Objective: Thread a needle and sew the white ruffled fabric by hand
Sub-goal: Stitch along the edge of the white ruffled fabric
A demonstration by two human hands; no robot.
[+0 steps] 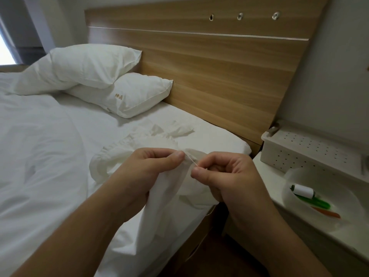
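- Your left hand [145, 168] has its fingers curled, thumb pressed down, pinching a fold of the white ruffled fabric [165, 188] at its top edge.
- Your right hand [225, 172] sits just beside the left, fingers curled in, thumb and forefinger pinching the near end of the needle [192, 160].
- The needle is thin and hard to make out; it runs as a slanted line between your two thumbs, its far end at the fabric edge under your left thumb. You cannot tell whether it has pierced the cloth.
- No thread can be picked out against the white cloth.
- The fabric hangs down from your left hand between both wrists, while its ruffled part lies bunched on the bed [50, 156] beyond and left of your hands. White on white, its outline blurs into the sheet.
- Your right fingertips are hidden behind the thumb and palm.
- To the right of your right hand, a clear bowl [299, 174] on the side table [265, 182] holds a white spool [303, 191], with green and orange items partly hidden under it, too blurred to name.
- Beyond the bowl stands a perforated white box [299, 148], cut off at the frame edge.
- Far beyond your left hand, two pillows [89, 66] lean against the wooden headboard [209, 62].
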